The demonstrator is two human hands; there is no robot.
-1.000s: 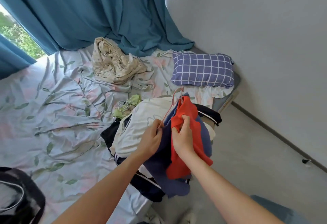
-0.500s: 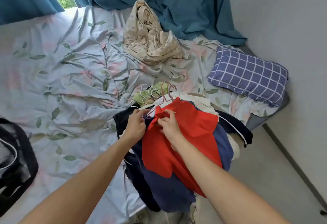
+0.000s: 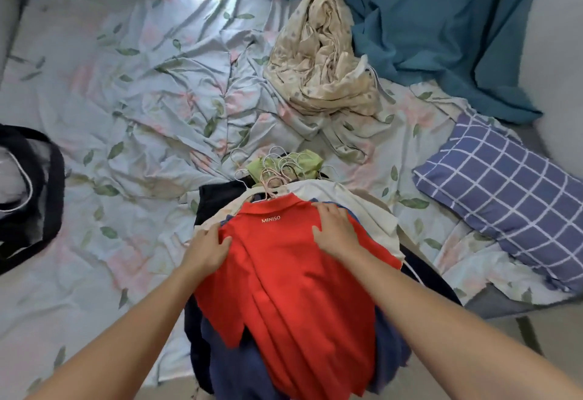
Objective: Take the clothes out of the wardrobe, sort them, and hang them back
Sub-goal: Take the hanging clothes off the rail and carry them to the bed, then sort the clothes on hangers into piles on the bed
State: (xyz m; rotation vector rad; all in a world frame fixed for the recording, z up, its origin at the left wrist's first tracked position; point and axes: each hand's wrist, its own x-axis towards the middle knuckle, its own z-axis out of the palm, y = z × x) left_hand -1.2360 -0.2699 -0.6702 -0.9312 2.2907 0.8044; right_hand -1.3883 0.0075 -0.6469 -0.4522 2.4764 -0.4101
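A red polo shirt (image 3: 293,289) lies spread on top of a pile of clothes at the near edge of the bed (image 3: 126,109). Under it I see navy (image 3: 239,365), cream (image 3: 356,207) and black (image 3: 217,194) garments. A cluster of wire hangers (image 3: 280,169) sticks out at the far end over a green garment (image 3: 303,164). My left hand (image 3: 206,249) rests flat on the shirt's left shoulder. My right hand (image 3: 334,229) lies flat on its right shoulder. Both hands have straight fingers.
A crumpled beige cloth (image 3: 321,62) lies further back on the floral sheet. A blue checked pillow (image 3: 504,194) is at the right, a black bag (image 3: 28,194) at the left edge. Teal curtains (image 3: 426,21) hang behind; grey floor lies at the lower right.
The red shirt was held bunched up in both hands; now it lies spread flat on the pile, with both hands opened and pressed on its shoulders. The view has tipped down over the bed.
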